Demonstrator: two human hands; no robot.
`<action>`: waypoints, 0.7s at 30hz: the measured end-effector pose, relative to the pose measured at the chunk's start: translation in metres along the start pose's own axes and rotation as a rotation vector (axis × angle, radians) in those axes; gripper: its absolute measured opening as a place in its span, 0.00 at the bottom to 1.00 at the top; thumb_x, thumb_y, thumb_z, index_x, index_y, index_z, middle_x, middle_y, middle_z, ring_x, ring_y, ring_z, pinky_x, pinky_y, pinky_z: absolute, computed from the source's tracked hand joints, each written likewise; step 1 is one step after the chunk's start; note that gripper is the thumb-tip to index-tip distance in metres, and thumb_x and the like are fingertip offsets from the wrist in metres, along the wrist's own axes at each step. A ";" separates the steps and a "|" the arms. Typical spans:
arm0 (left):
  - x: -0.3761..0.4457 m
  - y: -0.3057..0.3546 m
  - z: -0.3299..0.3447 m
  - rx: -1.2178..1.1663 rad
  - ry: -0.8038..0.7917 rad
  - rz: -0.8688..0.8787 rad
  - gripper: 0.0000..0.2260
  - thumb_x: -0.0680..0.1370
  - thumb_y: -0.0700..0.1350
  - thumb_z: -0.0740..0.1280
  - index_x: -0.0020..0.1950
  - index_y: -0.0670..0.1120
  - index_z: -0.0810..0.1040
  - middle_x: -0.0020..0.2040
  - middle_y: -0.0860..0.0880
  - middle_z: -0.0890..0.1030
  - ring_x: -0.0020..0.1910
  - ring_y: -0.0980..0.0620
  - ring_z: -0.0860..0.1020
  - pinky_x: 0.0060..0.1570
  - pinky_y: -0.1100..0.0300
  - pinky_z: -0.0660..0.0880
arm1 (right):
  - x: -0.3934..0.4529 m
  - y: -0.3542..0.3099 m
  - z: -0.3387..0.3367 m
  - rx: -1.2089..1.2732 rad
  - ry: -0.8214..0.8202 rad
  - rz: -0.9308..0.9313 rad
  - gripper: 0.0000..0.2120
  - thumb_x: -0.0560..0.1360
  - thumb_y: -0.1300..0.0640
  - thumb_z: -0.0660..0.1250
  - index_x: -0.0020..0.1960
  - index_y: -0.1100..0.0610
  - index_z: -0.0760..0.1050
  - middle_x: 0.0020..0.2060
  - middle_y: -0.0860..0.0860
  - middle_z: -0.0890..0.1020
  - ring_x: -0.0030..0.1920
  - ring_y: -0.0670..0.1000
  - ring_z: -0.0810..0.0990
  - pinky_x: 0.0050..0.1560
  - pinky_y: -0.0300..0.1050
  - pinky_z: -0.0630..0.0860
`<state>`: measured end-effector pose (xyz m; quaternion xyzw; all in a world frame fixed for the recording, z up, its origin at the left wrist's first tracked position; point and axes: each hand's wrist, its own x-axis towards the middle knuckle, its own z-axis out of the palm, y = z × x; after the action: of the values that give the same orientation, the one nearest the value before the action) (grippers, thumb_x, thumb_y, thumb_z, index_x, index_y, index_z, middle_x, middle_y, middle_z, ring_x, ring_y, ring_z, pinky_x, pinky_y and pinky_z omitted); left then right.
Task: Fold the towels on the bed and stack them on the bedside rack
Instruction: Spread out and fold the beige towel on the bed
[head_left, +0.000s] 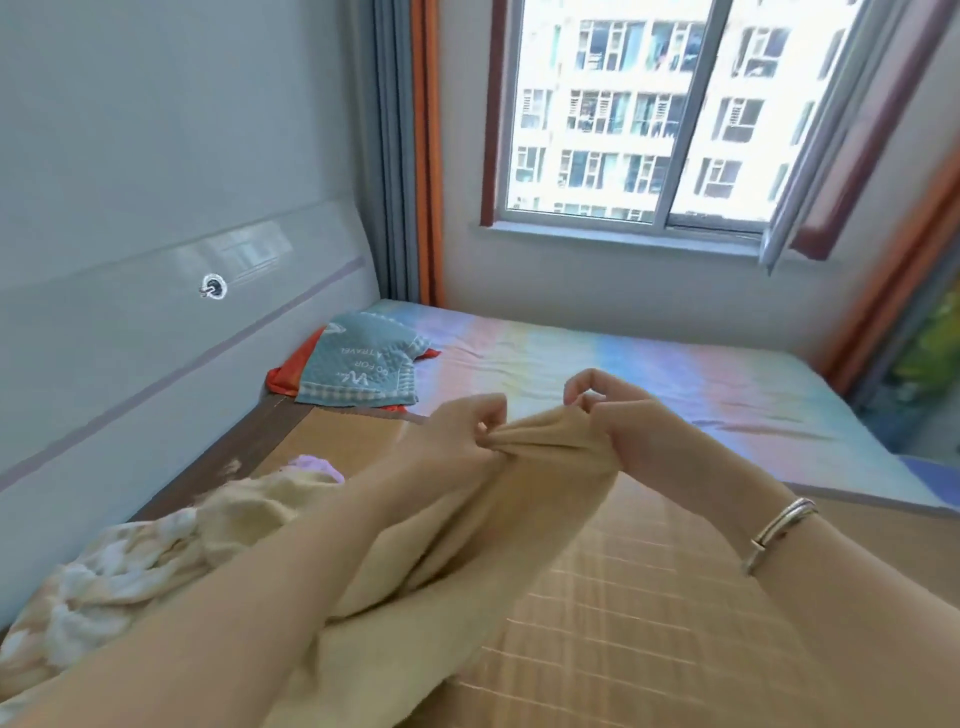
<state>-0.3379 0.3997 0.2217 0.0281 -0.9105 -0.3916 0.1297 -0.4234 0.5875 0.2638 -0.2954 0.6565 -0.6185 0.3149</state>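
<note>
A tan towel (498, 525) hangs lifted above the bed, held by its top edge. My left hand (462, 436) pinches the bunched edge on the left. Close beside it, my right hand (608, 415) grips the same edge, a silver bracelet on that wrist. The cloth droops down between my forearms toward the checked mat (649, 597). To the left lies a heap of cream and white patterned towels (156, 566) with a bit of lilac cloth (317, 465) behind it. The bedside rack is out of view.
A teal pillow with lettering (358, 369) lies over orange cloth at the headboard. The pastel striped sheet (649, 374) covers the far half of the bed. A grey padded headboard (156, 332) runs along the left; a window and curtains (405, 156) stand behind.
</note>
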 end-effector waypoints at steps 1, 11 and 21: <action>0.005 0.018 0.010 -0.039 -0.009 0.058 0.08 0.64 0.44 0.63 0.34 0.47 0.64 0.30 0.55 0.65 0.32 0.57 0.63 0.33 0.63 0.59 | -0.017 -0.002 -0.016 -0.079 0.019 -0.030 0.10 0.63 0.63 0.62 0.43 0.54 0.71 0.35 0.51 0.69 0.32 0.47 0.67 0.31 0.39 0.63; 0.010 0.071 0.050 -0.157 -0.015 0.232 0.06 0.66 0.42 0.60 0.36 0.46 0.63 0.32 0.53 0.63 0.33 0.57 0.61 0.33 0.65 0.59 | -0.065 0.048 -0.061 -0.988 0.249 0.127 0.05 0.71 0.61 0.62 0.38 0.53 0.69 0.35 0.49 0.76 0.38 0.51 0.73 0.34 0.43 0.66; -0.009 -0.026 0.056 0.471 -0.595 -0.149 0.11 0.65 0.47 0.74 0.38 0.49 0.73 0.37 0.53 0.76 0.36 0.54 0.73 0.34 0.59 0.70 | -0.067 0.132 -0.093 -0.885 0.389 0.212 0.14 0.78 0.56 0.58 0.34 0.56 0.67 0.33 0.53 0.75 0.38 0.55 0.73 0.36 0.47 0.63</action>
<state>-0.3444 0.4226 0.1645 0.0083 -0.9688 -0.1712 -0.1789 -0.4542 0.7057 0.1387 -0.2118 0.9292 -0.2886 0.0920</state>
